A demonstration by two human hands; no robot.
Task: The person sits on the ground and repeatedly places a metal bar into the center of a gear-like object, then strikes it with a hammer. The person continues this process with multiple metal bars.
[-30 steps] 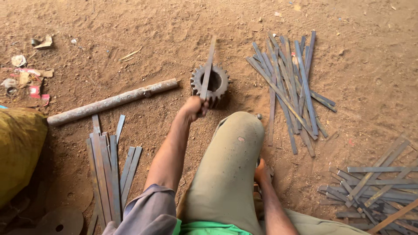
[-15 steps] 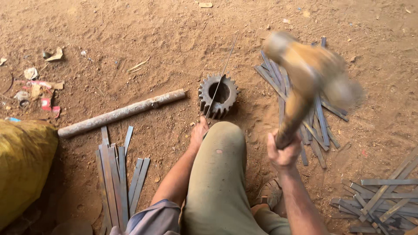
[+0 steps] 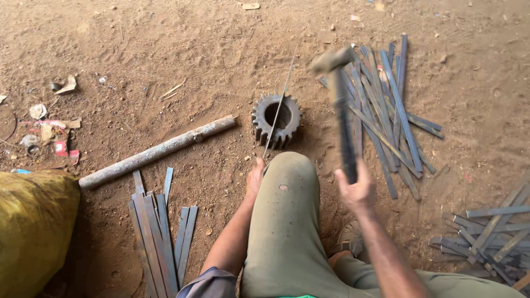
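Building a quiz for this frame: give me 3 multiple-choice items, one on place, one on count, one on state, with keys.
1. Where does the strip in the left hand lie?
A. across the gear
B. on the pipe
C. on the yellow sack

2. How many gears are on the ground?
A. three
B. two
C. one

3. What state is the hammer in?
A. flat on the dirt
B. raised in the right hand
C. leaning on the sack

Key: 1 A, the strip crosses the gear's hole. 2 C, only one toothed ring shows. 3 B, the fingers wrap its handle and the head is in the air, blurred.
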